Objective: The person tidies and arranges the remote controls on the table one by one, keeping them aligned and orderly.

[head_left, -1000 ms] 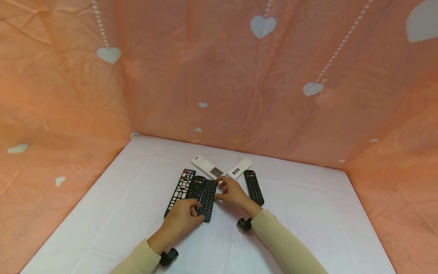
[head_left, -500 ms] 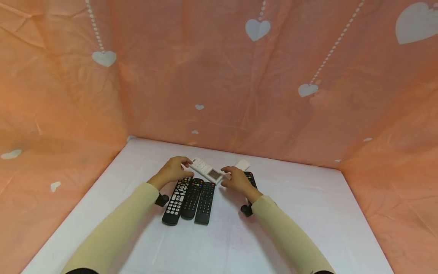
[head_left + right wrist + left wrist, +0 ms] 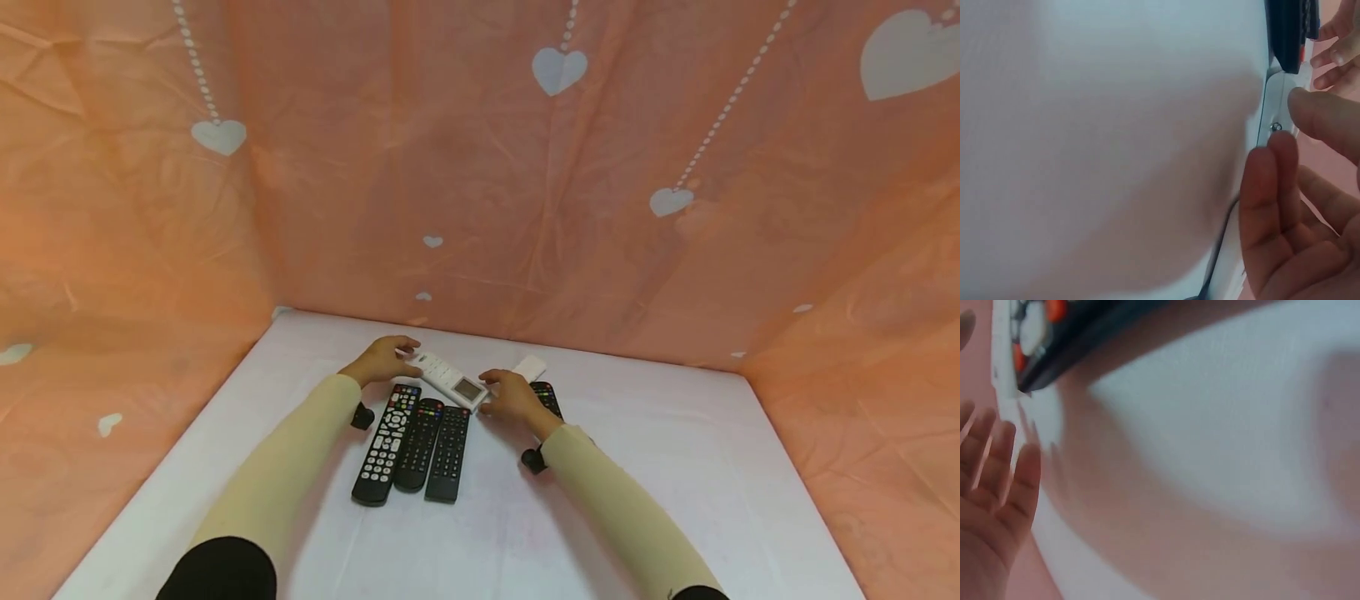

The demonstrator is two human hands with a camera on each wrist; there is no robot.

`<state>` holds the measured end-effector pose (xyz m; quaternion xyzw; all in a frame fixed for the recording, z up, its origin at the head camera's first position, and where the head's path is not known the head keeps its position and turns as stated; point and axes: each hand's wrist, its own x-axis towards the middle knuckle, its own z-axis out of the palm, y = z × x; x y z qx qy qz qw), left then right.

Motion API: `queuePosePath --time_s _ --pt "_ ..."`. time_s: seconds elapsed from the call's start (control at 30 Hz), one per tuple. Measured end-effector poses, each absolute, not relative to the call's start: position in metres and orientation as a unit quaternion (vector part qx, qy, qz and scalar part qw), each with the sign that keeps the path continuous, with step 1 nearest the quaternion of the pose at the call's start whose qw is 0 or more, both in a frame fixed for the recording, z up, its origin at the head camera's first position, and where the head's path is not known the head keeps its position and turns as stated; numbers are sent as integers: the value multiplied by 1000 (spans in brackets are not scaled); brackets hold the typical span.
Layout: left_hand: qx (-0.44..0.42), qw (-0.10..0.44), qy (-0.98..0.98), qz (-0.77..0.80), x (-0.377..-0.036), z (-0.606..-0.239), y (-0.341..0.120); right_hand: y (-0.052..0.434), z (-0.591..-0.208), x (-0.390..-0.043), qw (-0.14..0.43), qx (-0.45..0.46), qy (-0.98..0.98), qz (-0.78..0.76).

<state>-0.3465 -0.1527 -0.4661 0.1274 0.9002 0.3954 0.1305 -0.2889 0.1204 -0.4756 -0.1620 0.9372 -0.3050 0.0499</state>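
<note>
A white air conditioner remote (image 3: 448, 379) with a small grey screen lies at a slant on the table. My left hand (image 3: 384, 358) is at its upper left end, thumb and fingers apart on either side. Fairly straight fingers of that left hand (image 3: 997, 487) show in the left wrist view. My right hand (image 3: 513, 398) is beside the screen end, partly hiding a second white remote (image 3: 530, 367) and a black remote (image 3: 547, 398). In the right wrist view, the right hand's thumb (image 3: 1322, 122) overlaps the white remote's end (image 3: 1280, 103); contact is unclear.
Three black remotes lie side by side in front of the white one: a long one with white buttons (image 3: 386, 446), a middle one (image 3: 420, 446) and a right one (image 3: 448, 454). A white cloth (image 3: 480, 542) covers the table. Orange heart-print fabric (image 3: 480, 167) stands behind and at the sides.
My left hand has moved from the black remotes up to the left end of the white remote. My right hand has left the right black remote's top for the white remote's screen end.
</note>
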Motion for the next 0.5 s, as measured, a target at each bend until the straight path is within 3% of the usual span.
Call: queuePosePath --time_s 0.5 --pt "109 148 887 423 -358 -482 -146 113 -479 -287 51 -143 945 -289"
